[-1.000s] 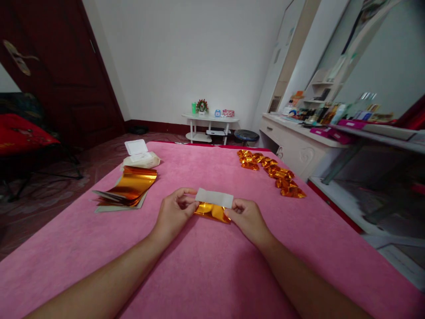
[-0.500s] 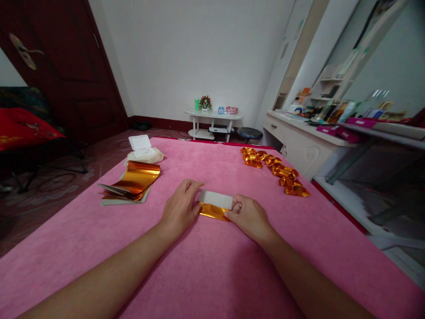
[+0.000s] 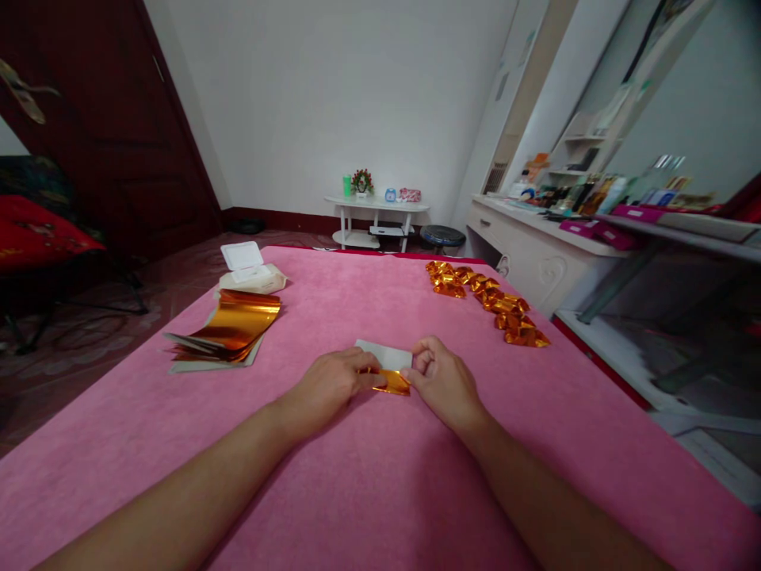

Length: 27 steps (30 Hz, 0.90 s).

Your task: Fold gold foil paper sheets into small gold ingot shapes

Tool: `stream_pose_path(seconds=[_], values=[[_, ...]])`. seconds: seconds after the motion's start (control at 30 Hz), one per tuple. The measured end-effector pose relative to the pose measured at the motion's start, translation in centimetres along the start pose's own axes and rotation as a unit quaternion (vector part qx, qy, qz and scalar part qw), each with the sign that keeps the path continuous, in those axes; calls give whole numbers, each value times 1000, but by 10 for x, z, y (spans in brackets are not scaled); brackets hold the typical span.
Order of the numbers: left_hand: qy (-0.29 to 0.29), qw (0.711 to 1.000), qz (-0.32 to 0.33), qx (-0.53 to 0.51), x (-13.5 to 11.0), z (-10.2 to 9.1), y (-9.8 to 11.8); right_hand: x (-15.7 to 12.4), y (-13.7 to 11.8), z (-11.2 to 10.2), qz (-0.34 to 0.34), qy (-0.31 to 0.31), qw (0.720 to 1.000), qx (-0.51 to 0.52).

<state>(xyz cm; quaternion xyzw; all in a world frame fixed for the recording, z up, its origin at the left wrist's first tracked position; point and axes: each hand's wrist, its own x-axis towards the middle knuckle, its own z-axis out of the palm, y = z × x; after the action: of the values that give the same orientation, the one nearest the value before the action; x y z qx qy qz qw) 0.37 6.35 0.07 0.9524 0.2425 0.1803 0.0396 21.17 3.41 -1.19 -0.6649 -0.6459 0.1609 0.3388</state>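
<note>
A small folded sheet of gold foil paper with a white underside lies on the pink cloth in front of me. My left hand lies flat over its left part, fingers stretched across it and pressing it down. My right hand pinches the sheet's right end, fingers curled. Only the white flap and a gold corner show between the hands.
A stack of gold foil sheets lies at the left, with an open wet-wipe pack behind it. A row of several folded gold pieces runs along the right edge. A dresser stands beyond the right side.
The sheet went from held up off the cloth to pressed on it. My left hand slid rightward over it, covering most of the gold side.
</note>
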Motion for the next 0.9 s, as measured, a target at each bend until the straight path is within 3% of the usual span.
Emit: stream_pose_path(seconds=[0.23, 0.57, 0.9], values=[[-17, 1000, 1, -27, -1, 2, 7, 10, 12, -2, 14, -25, 999, 19], [19, 997, -33, -69, 1, 10, 7, 9, 9, -2, 4, -14, 1000, -4], [8, 998, -36, -58, 1, 5, 13, -8, 13, -12, -140, -86, 986, 5]])
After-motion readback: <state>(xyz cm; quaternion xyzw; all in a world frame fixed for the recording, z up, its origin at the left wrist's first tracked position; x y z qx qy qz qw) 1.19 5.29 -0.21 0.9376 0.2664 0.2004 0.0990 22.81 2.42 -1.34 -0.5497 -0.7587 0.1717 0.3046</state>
